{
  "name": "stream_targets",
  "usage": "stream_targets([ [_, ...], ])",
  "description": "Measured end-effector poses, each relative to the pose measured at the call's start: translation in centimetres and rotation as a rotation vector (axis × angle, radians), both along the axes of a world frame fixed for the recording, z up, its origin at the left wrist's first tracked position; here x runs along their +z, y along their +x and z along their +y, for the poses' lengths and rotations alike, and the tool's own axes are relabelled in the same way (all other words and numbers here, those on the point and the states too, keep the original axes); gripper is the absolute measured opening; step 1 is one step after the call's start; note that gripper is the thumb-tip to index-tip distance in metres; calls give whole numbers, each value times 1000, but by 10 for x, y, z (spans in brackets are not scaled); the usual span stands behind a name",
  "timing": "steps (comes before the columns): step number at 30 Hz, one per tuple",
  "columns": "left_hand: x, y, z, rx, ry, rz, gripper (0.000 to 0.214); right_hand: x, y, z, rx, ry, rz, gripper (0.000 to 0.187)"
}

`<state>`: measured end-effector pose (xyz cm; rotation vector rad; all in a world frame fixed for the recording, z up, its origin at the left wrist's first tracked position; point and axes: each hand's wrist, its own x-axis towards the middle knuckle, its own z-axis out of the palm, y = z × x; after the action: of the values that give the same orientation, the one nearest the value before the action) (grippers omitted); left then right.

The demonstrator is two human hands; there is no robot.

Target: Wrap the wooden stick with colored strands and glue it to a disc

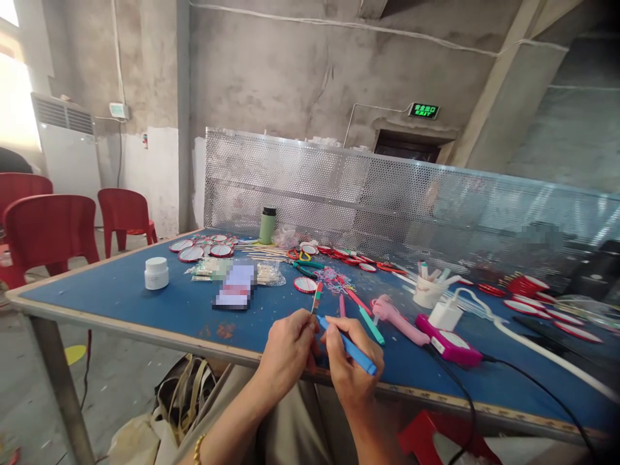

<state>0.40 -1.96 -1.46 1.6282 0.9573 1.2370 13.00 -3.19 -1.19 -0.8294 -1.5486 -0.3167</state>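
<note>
My left hand (289,349) is closed around a thin stick (316,299) with red and green bands, its tip pointing up and away over the blue table (121,294). My right hand (352,368) grips a blue pen (349,346) like a writing tool, its tip close to the stick near my left fingers. Both hands hover at the table's near edge. Just beyond lie a teal pen (372,325), a pink pen (342,305) and a pink handled tool (398,318).
A white jar (156,272), a green bottle (267,225), several red-rimmed round discs (220,250), scissors (300,256), a cup of sticks (429,290) and a magenta device (450,344) with cables lie on the table. A perforated metal screen (387,194) stands behind. Red chairs (48,236) stand left.
</note>
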Motion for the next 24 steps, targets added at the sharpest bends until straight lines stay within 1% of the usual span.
stream_targets([
  [11, 0, -1, 0, 9, 27, 22, 20, -1, 0, 2, 1, 7, -5, 16],
  [17, -2, -1, 1, -7, 14, 6, 22, 0, -1, 1, 5, -11, 2, 17],
  [24, 0, -1, 2, -9, 5, -5, 21, -2, 1, 1, -10, -10, -3, 17],
])
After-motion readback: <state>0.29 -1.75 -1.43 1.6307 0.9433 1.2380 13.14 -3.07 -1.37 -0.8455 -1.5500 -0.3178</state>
